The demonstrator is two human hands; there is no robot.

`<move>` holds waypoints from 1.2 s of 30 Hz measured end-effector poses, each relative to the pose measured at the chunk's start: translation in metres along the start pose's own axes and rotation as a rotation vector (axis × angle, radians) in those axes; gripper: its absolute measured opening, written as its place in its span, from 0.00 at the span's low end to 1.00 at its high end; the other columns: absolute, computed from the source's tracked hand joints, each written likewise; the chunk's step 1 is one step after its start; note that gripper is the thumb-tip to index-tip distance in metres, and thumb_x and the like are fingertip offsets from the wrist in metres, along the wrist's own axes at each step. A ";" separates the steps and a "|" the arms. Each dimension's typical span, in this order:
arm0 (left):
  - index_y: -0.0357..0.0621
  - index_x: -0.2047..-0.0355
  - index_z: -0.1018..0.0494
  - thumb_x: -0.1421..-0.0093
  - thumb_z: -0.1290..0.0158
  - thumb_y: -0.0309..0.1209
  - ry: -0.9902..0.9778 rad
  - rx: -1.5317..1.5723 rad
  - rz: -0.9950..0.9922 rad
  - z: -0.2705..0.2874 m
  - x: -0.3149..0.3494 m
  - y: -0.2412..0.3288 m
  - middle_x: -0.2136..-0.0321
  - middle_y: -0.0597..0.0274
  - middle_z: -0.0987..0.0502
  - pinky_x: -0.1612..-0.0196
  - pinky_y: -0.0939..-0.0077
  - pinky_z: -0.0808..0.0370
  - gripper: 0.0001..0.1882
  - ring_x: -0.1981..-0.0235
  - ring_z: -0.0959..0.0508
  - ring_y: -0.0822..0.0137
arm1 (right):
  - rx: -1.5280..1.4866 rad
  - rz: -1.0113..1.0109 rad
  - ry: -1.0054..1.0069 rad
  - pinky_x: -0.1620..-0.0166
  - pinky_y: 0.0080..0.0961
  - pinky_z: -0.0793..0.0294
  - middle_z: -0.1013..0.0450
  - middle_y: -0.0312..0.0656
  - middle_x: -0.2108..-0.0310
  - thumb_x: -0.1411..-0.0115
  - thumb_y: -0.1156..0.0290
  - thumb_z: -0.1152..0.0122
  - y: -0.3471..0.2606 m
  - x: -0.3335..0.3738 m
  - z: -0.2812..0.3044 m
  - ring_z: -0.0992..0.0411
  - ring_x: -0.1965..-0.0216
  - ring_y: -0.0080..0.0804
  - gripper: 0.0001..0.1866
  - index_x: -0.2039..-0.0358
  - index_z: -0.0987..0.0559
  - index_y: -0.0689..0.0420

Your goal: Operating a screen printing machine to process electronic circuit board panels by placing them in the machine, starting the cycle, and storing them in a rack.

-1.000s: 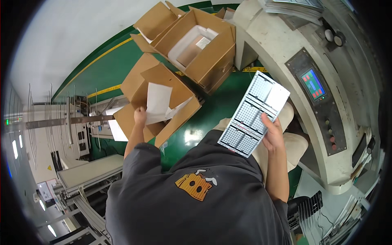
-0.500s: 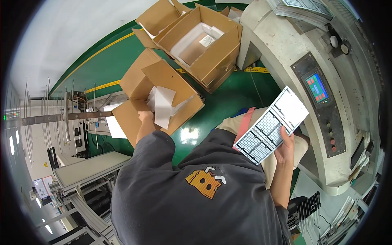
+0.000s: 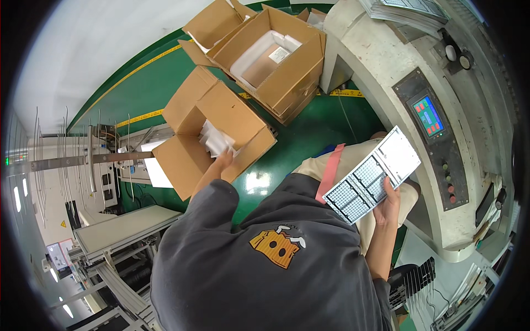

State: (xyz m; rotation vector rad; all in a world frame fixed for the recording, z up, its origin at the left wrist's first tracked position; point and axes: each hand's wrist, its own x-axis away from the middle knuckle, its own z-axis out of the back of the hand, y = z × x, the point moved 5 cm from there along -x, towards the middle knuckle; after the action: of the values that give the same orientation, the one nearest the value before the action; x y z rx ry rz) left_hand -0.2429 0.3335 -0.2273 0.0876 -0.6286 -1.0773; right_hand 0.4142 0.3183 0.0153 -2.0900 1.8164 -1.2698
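Gridded panel [image 3: 367,179] is clasped at one edge by right fingers [image 3: 390,189]; I cannot tell whether left fingers [image 3: 227,156] grip white sheets [image 3: 216,141].

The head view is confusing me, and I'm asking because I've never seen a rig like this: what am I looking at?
There is no robot here: a fisheye camera on a person's head looks down at their own two hands, so straight edges look curved. The right hand holds a rectangular panel with gridded sections. The left hand is at white packing sheets in an open cardboard carton; its grip is unclear. Beyond it is a second open carton with a white liner. Green floor shows below. On the right is a pale machine with a lit screen.
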 end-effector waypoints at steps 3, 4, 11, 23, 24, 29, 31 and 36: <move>0.42 0.38 0.32 0.32 0.56 0.43 -0.345 -0.303 0.034 -0.036 0.006 0.003 0.44 0.35 0.27 0.40 0.56 0.30 0.27 0.41 0.27 0.42 | 0.007 0.034 0.022 0.46 0.34 0.21 0.23 0.46 0.49 0.33 0.71 0.40 -0.001 0.004 0.004 0.22 0.50 0.36 0.20 0.44 0.27 0.64; 0.38 0.41 0.29 0.32 0.58 0.41 -0.379 -0.337 0.078 -0.030 0.012 0.023 0.45 0.35 0.26 0.40 0.56 0.30 0.25 0.43 0.26 0.41 | 0.037 0.055 0.047 0.46 0.34 0.21 0.23 0.46 0.49 0.33 0.71 0.40 -0.001 0.006 0.008 0.22 0.50 0.36 0.20 0.44 0.27 0.64; 0.37 0.51 0.26 0.33 0.49 0.34 0.302 0.106 -0.129 0.116 0.032 0.173 0.52 0.42 0.21 0.56 0.59 0.21 0.15 0.59 0.17 0.47 | -0.002 0.071 -0.004 0.46 0.34 0.21 0.23 0.45 0.49 0.33 0.70 0.41 -0.009 0.012 -0.012 0.22 0.50 0.36 0.20 0.43 0.27 0.62; 0.37 0.37 0.39 0.24 0.61 0.38 -0.996 1.407 -0.683 0.043 0.250 0.501 0.45 0.50 0.27 0.41 0.68 0.29 0.22 0.44 0.25 0.63 | -0.146 0.600 -0.038 0.42 0.38 0.25 0.26 0.42 0.45 0.29 0.63 0.46 -0.083 0.057 -0.117 0.24 0.48 0.36 0.23 0.38 0.33 0.58; 0.37 0.36 0.41 0.24 0.62 0.38 -1.164 1.604 -0.591 0.051 0.270 0.523 0.44 0.48 0.27 0.41 0.66 0.29 0.23 0.43 0.26 0.61 | -0.170 0.663 -0.036 0.42 0.38 0.25 0.26 0.42 0.45 0.28 0.63 0.47 -0.093 0.062 -0.115 0.24 0.48 0.36 0.23 0.37 0.34 0.58; 0.37 0.35 0.43 0.24 0.62 0.36 -1.346 1.172 -0.652 0.031 0.315 0.566 0.47 0.45 0.24 0.48 0.62 0.22 0.23 0.50 0.20 0.57 | -0.246 0.973 0.109 0.43 0.38 0.25 0.26 0.42 0.45 0.27 0.63 0.49 -0.125 0.090 -0.091 0.24 0.48 0.36 0.22 0.37 0.34 0.58; 0.37 0.36 0.42 0.25 0.62 0.36 -1.320 1.055 -0.727 0.036 0.318 0.585 0.49 0.44 0.23 0.52 0.64 0.20 0.22 0.54 0.18 0.58 | -0.268 1.006 0.223 0.43 0.37 0.25 0.26 0.43 0.45 0.27 0.64 0.50 -0.132 0.092 -0.082 0.24 0.49 0.36 0.22 0.37 0.34 0.59; 0.35 0.41 0.38 0.25 0.60 0.34 -1.153 0.821 -0.866 0.072 0.280 0.630 0.57 0.45 0.19 0.66 0.75 0.18 0.18 0.70 0.16 0.64 | -0.126 1.010 0.098 0.44 0.33 0.25 0.25 0.45 0.47 0.28 0.67 0.49 -0.195 0.139 -0.034 0.24 0.50 0.32 0.20 0.40 0.32 0.63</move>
State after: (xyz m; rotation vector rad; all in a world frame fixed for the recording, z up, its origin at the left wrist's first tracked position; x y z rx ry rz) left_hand 0.3093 0.4216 0.1829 0.5018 -2.2022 -1.5942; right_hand 0.5359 0.2697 0.2184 -0.8308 2.4894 -0.9534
